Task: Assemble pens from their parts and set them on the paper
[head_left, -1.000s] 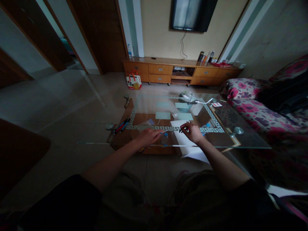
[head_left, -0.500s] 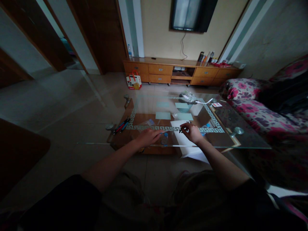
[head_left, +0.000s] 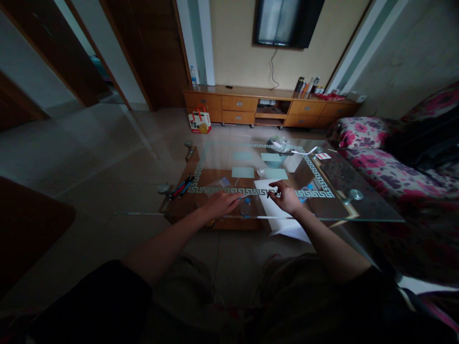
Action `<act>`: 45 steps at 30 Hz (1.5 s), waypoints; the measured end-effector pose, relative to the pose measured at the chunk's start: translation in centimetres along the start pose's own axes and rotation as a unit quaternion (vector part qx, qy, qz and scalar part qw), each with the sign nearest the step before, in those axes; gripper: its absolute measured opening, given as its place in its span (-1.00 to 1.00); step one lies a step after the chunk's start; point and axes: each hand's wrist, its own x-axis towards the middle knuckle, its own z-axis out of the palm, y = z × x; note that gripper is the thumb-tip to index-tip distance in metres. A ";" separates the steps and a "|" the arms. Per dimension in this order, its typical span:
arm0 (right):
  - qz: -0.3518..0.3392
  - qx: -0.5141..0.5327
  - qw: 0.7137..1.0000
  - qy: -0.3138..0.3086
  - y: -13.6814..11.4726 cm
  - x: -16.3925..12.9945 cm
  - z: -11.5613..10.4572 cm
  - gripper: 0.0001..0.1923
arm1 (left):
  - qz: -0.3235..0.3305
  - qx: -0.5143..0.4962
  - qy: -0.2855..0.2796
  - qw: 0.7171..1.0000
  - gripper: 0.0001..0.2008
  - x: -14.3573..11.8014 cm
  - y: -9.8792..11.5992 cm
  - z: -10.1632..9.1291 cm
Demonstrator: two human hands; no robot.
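Pen [head_left: 273,191]: dark, pinched in right hand [head_left: 287,198] grip, tip over white paper [head_left: 272,203] at desk [head_left: 358,210] near edge, poised as for writing. Left hand [head_left: 220,204]: grips a thin stick [head_left: 245,196], resting left of paper. Spare pens [head_left: 181,187] far left.

Both arms extended forward; left hand [head_left: 219,204] flat-curled, right hand [head_left: 287,198] pinching (fingers closed).

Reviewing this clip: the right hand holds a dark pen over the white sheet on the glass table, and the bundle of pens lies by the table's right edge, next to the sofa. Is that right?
Not quite. The head view shows the bundle of pens by the left edge of the glass table, away from the sofa. The rest holds: the right hand holds a dark pen over the white sheet.
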 end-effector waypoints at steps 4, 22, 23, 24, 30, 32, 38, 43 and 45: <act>-0.027 0.014 0.998 0.051 -1.9 0.1 -0.8 -0.68 | -0.015 0.016 0.016 1.000 -0.65 0.0 0.1 0.1; -0.153 0.083 0.983 -0.058 -8.3 -0.7 0.1 -0.39 | -0.123 0.001 0.055 0.991 -0.66 0.6 1.9 -0.9; -0.151 0.082 0.983 -0.058 -8.2 -0.7 0.1 -0.39 | -0.127 0.004 0.057 0.990 -0.66 0.6 1.9 -1.0; -0.150 0.082 0.984 -0.057 -8.2 -0.7 0.1 -0.38 | -0.130 0.006 0.058 0.990 -0.65 0.6 1.9 -1.0; -0.155 0.081 0.983 -0.059 -8.0 -0.7 0.2 -0.34 | -0.120 0.002 0.058 0.991 -0.66 0.5 1.7 -0.8; -0.158 0.081 0.982 -0.061 -8.1 -0.7 0.2 -0.33 | -0.112 0.008 0.060 0.992 -0.65 0.5 1.7 -0.7; -0.157 0.077 0.982 -0.074 -8.2 -0.8 0.2 -0.32 | -0.094 0.003 0.055 0.994 -0.65 0.5 1.7 -0.8; -0.163 0.073 0.981 -0.076 -8.3 -0.8 0.2 -0.30 | -0.087 -0.003 0.049 0.995 -0.63 0.4 1.5 -0.7; -0.169 0.075 0.980 -0.078 -8.3 -0.7 0.2 -0.30 | -0.089 0.001 0.053 0.995 -0.63 0.4 1.4 -0.5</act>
